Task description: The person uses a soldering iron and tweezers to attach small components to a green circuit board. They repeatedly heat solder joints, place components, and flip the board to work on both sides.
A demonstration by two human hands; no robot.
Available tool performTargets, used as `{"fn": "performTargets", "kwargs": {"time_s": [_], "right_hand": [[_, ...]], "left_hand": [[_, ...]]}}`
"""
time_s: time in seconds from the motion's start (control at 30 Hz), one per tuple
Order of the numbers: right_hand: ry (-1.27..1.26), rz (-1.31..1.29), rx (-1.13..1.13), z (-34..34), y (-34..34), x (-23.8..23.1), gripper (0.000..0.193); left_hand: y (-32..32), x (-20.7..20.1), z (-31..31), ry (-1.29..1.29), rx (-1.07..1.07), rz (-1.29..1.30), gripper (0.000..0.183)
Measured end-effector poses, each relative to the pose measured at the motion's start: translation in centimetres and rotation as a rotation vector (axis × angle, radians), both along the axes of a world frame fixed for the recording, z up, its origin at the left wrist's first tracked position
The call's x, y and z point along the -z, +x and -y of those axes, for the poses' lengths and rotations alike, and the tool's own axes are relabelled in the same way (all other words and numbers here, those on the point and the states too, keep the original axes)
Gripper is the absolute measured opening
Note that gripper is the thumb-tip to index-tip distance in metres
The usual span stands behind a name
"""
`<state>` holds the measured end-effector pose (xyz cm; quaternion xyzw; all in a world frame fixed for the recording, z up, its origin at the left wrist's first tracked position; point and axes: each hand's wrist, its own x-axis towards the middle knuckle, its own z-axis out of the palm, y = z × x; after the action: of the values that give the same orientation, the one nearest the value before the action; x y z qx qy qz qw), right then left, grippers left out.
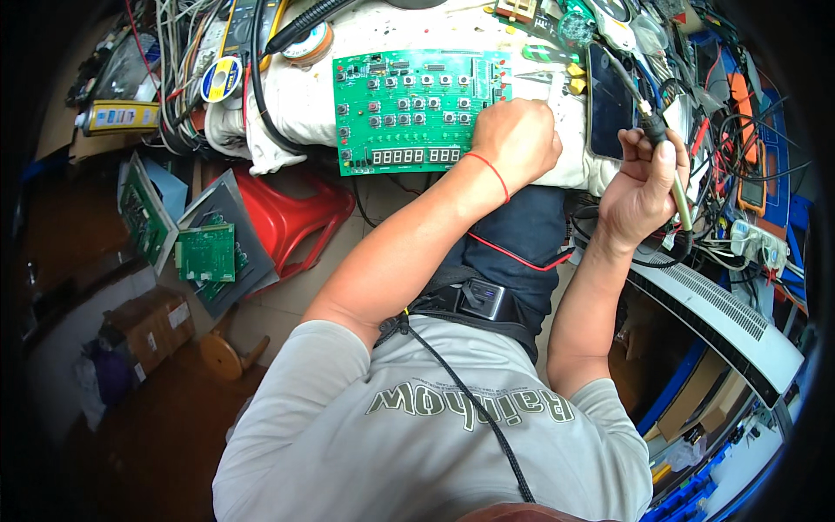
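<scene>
A green circuit board (404, 100) lies on the white cloth (300, 96); it carries rows of push buttons and a strip of digit displays along its near edge. My left hand (517, 143), a red string at its wrist, is closed in a fist over the board's right edge. Its fingertips are turned away, so anything inside them is hidden. To the right, my right hand (642, 187) is raised, pinching a soldering iron (681, 207) between thumb and fingers. The iron's metal tip points up and away, above a dark phone (611, 104) and apart from the board.
Solder spools (222, 79), a multimeter (243, 26) and a thick black hose (309, 24) lie at the far left. Tangled cables (696, 113) and another multimeter (752, 191) crowd the right. A red stool (291, 217) and loose boards (209, 252) stand at lower left.
</scene>
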<state>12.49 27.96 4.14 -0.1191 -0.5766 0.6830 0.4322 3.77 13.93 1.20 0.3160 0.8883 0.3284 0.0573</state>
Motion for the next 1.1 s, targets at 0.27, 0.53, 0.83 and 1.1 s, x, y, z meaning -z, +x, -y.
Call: {"fn": "performTargets", "kwargs": {"time_s": [0.27,0.53,0.83,1.1], "right_hand": [[-0.062,-0.066,-0.063,0.5,-0.4,0.5,0.03],[-0.133,0.014,-0.178,1.5,-0.9,1.6,0.03],[-0.099,0.138,-0.294,5.5,-2.8,2.2,0.032],[0.067,0.211,-0.386,7.3,-4.0,2.3,0.027]], "left_hand": [[0.0,0.0,2.8,0.426,0.0,0.36,0.023],[-1.1,-1.1,14.2,0.885,-0.247,0.61,0.015],[-4.4,-1.5,21.6,0.071,-0.581,0.148,0.025],[-6.6,-2.6,22.3,-0.341,-0.444,-0.145,0.025]]}}
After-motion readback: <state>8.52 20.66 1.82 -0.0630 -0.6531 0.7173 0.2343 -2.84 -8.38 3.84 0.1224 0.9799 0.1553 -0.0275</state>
